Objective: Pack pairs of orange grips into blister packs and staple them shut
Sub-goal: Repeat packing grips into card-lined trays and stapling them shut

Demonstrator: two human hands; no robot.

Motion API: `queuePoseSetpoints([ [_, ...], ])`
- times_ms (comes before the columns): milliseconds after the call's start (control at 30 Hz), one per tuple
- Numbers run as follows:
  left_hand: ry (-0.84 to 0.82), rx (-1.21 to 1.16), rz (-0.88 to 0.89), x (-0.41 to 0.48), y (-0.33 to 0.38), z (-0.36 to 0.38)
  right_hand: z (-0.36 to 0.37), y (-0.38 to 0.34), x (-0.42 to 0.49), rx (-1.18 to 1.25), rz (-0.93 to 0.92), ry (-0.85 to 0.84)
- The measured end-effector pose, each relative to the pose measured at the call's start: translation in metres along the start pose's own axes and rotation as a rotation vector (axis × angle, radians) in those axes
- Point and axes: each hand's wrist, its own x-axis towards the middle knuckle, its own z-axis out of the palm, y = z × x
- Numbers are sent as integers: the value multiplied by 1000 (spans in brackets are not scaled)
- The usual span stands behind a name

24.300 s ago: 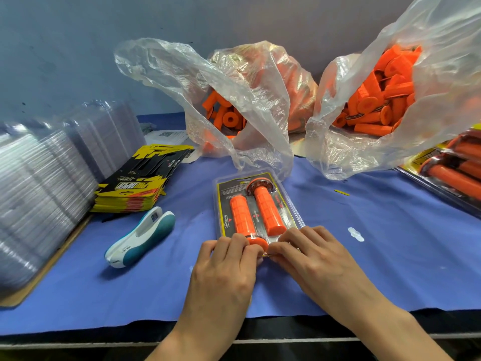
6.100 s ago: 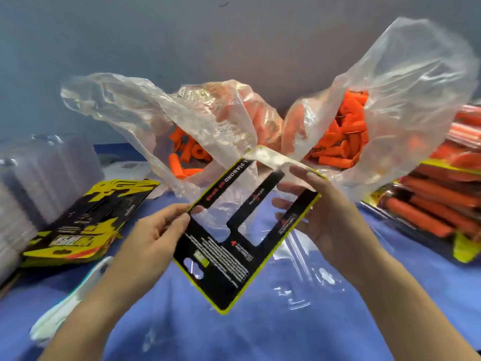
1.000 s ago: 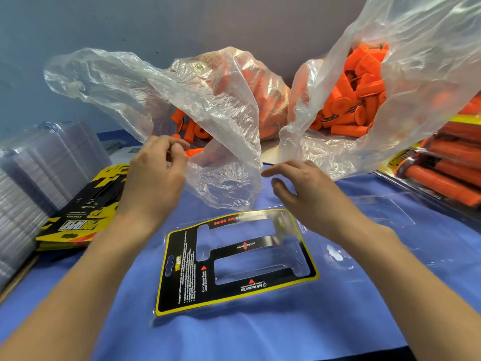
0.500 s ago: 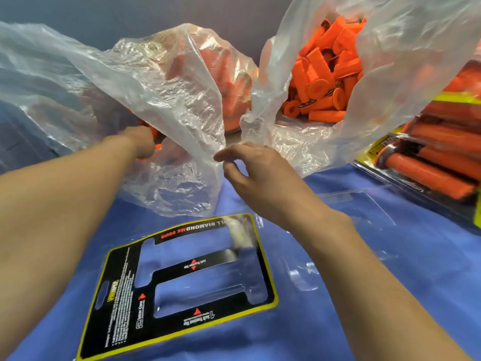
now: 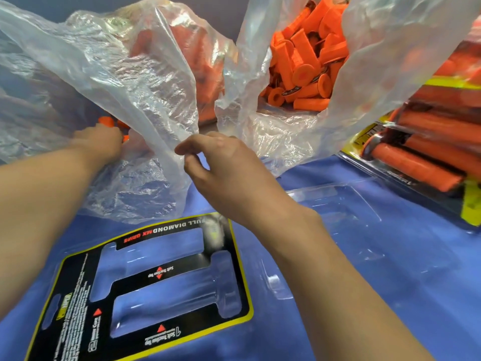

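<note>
An open clear blister pack lies on the blue table; one half holds the black and yellow card insert (image 5: 145, 282), and the other half (image 5: 338, 217) is bare plastic to its right. My left hand (image 5: 99, 142) reaches into the left plastic bag (image 5: 130, 82), its fingers hidden among orange grips (image 5: 106, 121). My right hand (image 5: 221, 165) pinches the edge of that bag's opening and holds it up. A second bag (image 5: 377, 61) at the back right is full of loose orange grips (image 5: 299, 61).
Finished packs of orange grips (image 5: 429, 152) are stacked at the right edge. The two bags fill the back of the blue table (image 5: 390, 295). The open blister pack lies right under my forearms.
The view has moved closer and lower over the bags. My left hand has gone deeper into the left bag. My right hand has closed on the bag's edge.
</note>
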Motion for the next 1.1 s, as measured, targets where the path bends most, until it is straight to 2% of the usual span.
queuePoseSetpoints([
  [133, 162, -99, -30, -2, 0, -7, 0, -2, -1, -14, 1, -10],
  [267, 293, -373, -121, -1, -12, -31, 1, -8, -4, -49, -13, -20],
  [333, 358, -576, -221, -15, -18, -46, 0, -12, -6, -56, -17, -19],
  [400, 400, -896, -248, -42, -23, -60, -1, -16, -8, -53, -21, -14],
  [500, 534, -1295, -183, -105, -30, -74, -2, -25, -13, -56, -54, 11],
  [600, 644, -1541, -91, -181, -35, -78, 0, -38, -18, -40, -112, 71],
  [667, 623, -1607, -66, -224, -29, -75, 3, -47, -23, -53, -147, 125],
  [733, 536, -1629, -40, -255, -20, -73, 6, -57, -28, -97, -183, 145],
  [900, 344, -1678, 151, -292, 1, -77, 13, -74, -40, -146, -325, 77],
  [1100, 232, -1740, 221, -295, -5, -75, 8, -73, -47, 45, -344, -29],
])
